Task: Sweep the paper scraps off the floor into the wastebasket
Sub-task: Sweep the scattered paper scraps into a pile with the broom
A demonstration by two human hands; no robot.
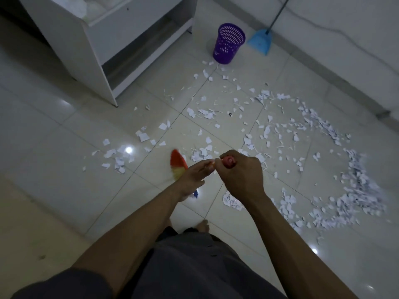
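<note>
Glossy tiled floor (54,134), paper scraps (356,190), perforated plastic wastebasket (230,45).

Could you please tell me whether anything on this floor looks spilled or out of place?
Yes: torn white paper scraps are strewn over the tiled floor, thickest in a curved band on the right, thinner towards the upright purple wastebasket. The blue dustpan rests by the wall, unused. Nothing looks damaged.
</note>
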